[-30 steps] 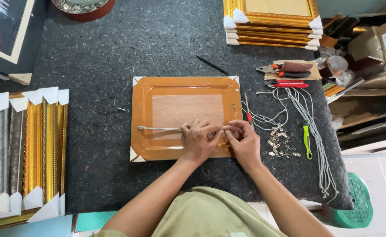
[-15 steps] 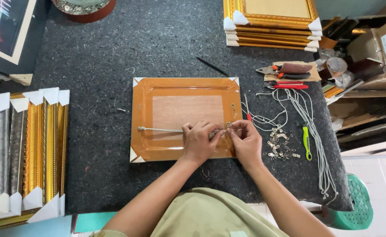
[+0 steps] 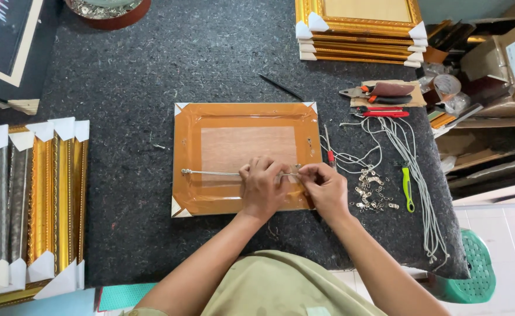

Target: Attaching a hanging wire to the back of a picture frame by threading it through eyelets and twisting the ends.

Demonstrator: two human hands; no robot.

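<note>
Wire across the frame is pinched by both the left hand and right hand; slipping fingers could loosen its knot.

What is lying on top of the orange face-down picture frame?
A grey hanging cord runs across the orange face-down picture frame. Both hands, left and right, cover its right end, so the fastening there is hidden.

A picture frame lies face down on the dark tabletop. The left hand and right hand pinch a grey cord stretched across its back. Small metal hooks and loose cords lie just beside the right hand.
</note>
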